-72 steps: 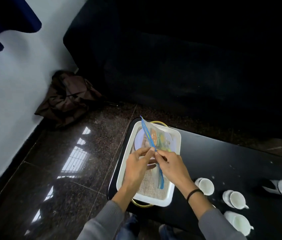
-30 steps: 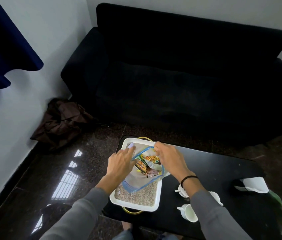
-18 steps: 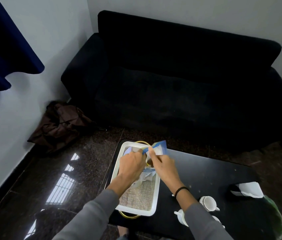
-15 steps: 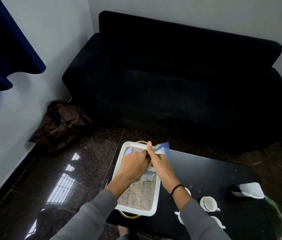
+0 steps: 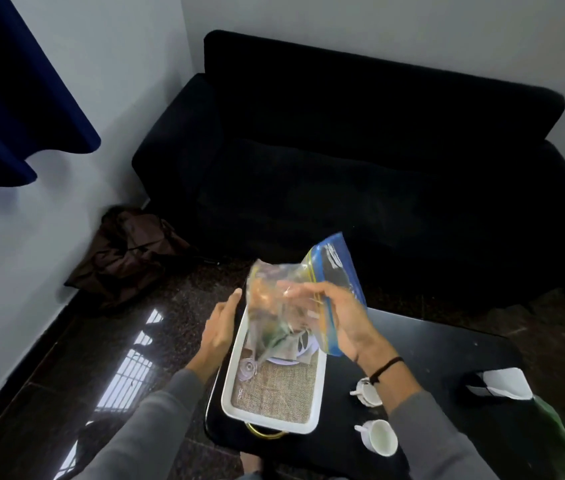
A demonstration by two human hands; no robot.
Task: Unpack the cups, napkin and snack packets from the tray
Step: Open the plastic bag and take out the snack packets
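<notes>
1. Snack packets (image 5: 274,317): half a second ago they were bunched low on the tray under both your hands; now they hang, blurred, inside a clear zip bag (image 5: 312,299) lifted above the tray's far end, its blue edge uppermost.
2. Right hand (image 5: 339,317): your fingers are closed on the bag's side and carry it alone.
3. Left hand (image 5: 220,327): it has let go of the bag; the fingers are loosely spread and hold nothing, the palm beside the tray's left rim.
4. Tray (image 5: 230,382): white, on the black table (image 5: 447,358). A woven mat and what looks like a plate remain inside; whether the napkin is among them cannot be told.
5. Cups (image 5: 379,438): two show on the table right of the tray, already unpacked.
6. Judgement: with the bag clear of the tray, the packets are nearly out; setting them on the table appears to be next.
</notes>
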